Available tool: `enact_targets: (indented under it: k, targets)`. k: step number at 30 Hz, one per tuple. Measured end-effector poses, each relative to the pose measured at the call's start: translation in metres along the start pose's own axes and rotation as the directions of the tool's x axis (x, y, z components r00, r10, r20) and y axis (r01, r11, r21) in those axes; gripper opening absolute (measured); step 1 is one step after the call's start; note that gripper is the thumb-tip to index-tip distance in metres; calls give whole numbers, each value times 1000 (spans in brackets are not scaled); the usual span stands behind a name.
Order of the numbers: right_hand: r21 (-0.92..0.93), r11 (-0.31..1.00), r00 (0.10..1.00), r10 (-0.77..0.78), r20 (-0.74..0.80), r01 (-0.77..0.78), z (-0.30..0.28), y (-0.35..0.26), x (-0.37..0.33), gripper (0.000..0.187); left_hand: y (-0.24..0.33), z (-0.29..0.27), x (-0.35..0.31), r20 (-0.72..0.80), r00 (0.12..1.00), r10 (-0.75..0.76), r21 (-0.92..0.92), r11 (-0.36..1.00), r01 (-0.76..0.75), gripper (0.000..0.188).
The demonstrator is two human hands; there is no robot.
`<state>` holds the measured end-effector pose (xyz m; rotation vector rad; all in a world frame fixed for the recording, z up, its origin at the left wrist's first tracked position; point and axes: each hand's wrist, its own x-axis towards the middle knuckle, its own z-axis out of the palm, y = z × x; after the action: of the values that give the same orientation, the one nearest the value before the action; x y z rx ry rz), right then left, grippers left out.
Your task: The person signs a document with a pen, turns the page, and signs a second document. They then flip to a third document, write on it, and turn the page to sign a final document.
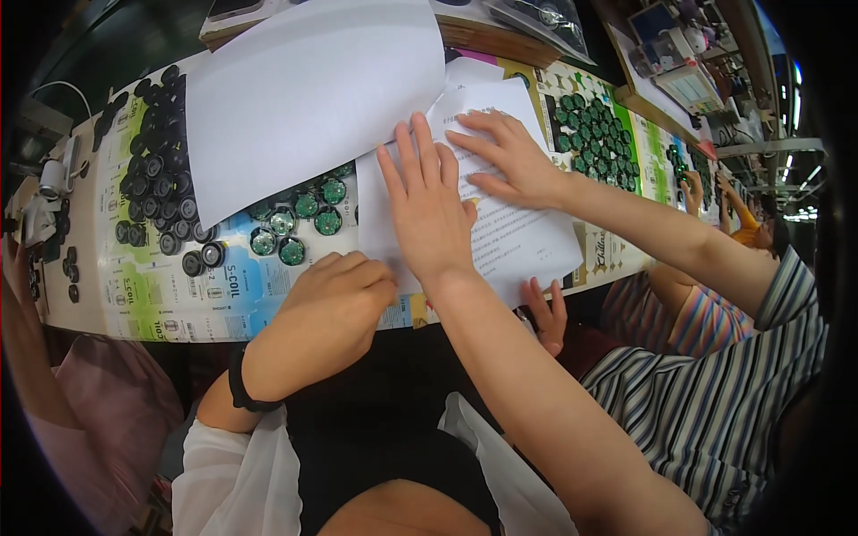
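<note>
My right hand (pixel 429 210) lies flat, fingers stretched, on printed paper sheets (pixel 518 237), at the lower edge of a large blank white sheet (pixel 313 98). That sheet is lifted and slanted over the table on the left. Close to the table's front edge, my left hand (pixel 326 313), with a black band at the wrist, is curled closed beside the papers' left corner; what it may hold is hidden. A co-worker's hand (pixel 514 161) in a striped sleeve rests spread on the printed page. Their other hand (pixel 547 314) is at its near edge.
Round green circuit boards (pixel 308 207) stand partly under the lifted sheet; more green boards (pixel 594 138) are grouped right of the papers. Many black round parts (pixel 156 183) cover the table's left. A shelf (pixel 500 40) borders the back. Other people sit on both sides.
</note>
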<state>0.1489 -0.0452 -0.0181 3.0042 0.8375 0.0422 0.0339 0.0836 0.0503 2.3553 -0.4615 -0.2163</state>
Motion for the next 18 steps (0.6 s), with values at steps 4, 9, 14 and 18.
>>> enact_targets:
  k: [4,9,14,18]
  targets:
    - [58,996,998,-67,-16,68,2,4,-1,59,-8,5,3,48,999,19,68,997,-22,42]
    - [141,976,986,-159,-52,165,-6,14,-13,49,-11,19,8,36,992,120,61,991,-122,55]
    - [214,945,968,-234,-91,249,-13,29,-25,41,-19,33,29,-149,976,159,151,979,-137,54]
    - [282,915,957,-273,-95,289,-22,35,-22,36,-24,49,41,-119,987,113,120,988,-98,49]
